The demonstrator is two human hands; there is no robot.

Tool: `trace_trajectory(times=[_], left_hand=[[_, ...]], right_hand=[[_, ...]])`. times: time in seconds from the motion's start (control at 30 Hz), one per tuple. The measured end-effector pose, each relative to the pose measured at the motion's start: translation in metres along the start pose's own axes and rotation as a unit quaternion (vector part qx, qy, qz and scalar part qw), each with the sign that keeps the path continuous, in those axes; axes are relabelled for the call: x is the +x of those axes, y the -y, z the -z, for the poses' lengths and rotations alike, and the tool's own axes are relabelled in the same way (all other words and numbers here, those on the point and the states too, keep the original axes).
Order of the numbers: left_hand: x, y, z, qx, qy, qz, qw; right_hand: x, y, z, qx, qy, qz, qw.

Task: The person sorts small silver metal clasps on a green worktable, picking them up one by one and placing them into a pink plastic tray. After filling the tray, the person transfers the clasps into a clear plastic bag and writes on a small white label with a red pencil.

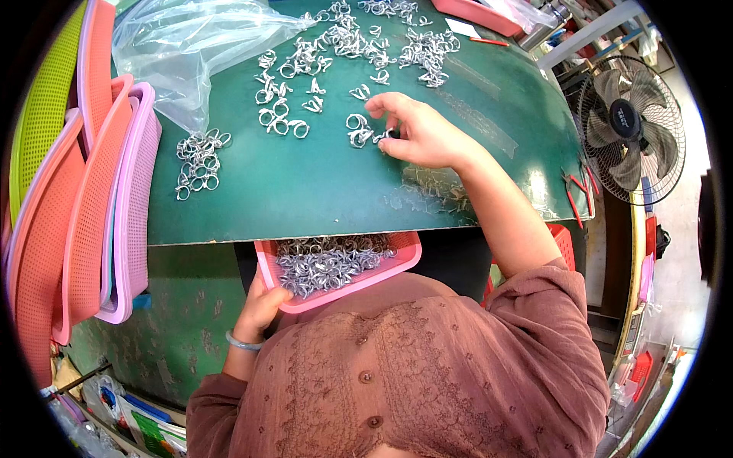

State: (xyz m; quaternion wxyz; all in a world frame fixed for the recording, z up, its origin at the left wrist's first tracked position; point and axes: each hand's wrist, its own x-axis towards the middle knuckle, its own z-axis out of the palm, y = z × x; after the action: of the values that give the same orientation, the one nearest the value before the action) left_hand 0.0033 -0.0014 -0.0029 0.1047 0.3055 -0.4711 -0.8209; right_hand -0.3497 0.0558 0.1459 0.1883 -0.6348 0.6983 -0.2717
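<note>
Head view: left hand (264, 308) clamps pink basket (408, 250) at counter's (305, 202) near edge, seemingly steadying it. Right hand (424, 137) fingers (392, 101) bend beside rings (357, 137), grip unclear.

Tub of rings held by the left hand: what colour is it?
The tub is pink; the head view shows it best.

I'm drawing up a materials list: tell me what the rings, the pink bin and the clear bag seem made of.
Rings: probably metal, shiny silver finish, judging by bright glints.
Pink bin: likely moulded plastic, smooth; even colour, rounded corners.
Clear bag: glossy plastic film, apparently; the tabletop shows through.
</note>
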Motion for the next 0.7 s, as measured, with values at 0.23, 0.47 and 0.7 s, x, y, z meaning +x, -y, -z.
trace_trajectory(times=[0.23, 0.47, 0.7], left_hand=[[-0.001, -0.004, -0.002, -0.003, -0.004, 0.008, 1.000], [0.001, 0.001, 0.002, 0.017, 0.003, -0.010, 1.000], [0.001, -0.001, 0.000, 0.019, 0.007, -0.014, 1.000]], right_hand=[[0.005, 0.001, -0.004, -0.044, 0.017, 0.084, 0.995], [-0.010, 0.035, -0.026, -0.013, 0.077, 0.170, 0.982], [-0.009, 0.053, -0.017, 0.069, 0.128, 0.163, 0.976]])
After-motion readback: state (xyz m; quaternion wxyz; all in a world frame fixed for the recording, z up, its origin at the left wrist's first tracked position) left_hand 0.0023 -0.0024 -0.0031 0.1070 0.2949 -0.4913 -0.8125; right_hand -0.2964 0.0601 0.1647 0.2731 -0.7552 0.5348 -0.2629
